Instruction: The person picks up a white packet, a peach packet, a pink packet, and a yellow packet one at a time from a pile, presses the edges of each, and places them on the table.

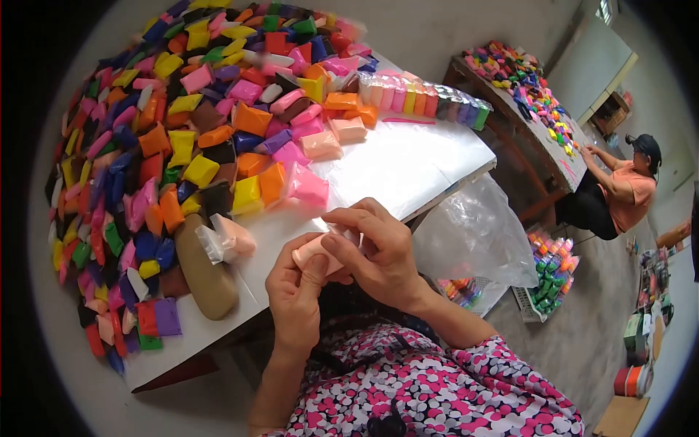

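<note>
Between my two hands, at the table's near edge, is a small peach clay packet [307,251] in clear wrap. My left hand [293,306] grips its near end, thumb pressed on top. The fingers of my right hand [382,251] are bent and pinch the wrap at the packet's far end. Close by on the table lies another peach packet [234,239] with loose clear film at one side. Beside it rests a long, rounded tan block [206,273].
A big heap of coloured packets [196,124] covers the table's left and back. A row of wrapped packets [426,98] lies at the back right. A clear plastic bag [473,233] hangs by the table edge above crates. Another person [630,182] sits at a second table [535,124].
</note>
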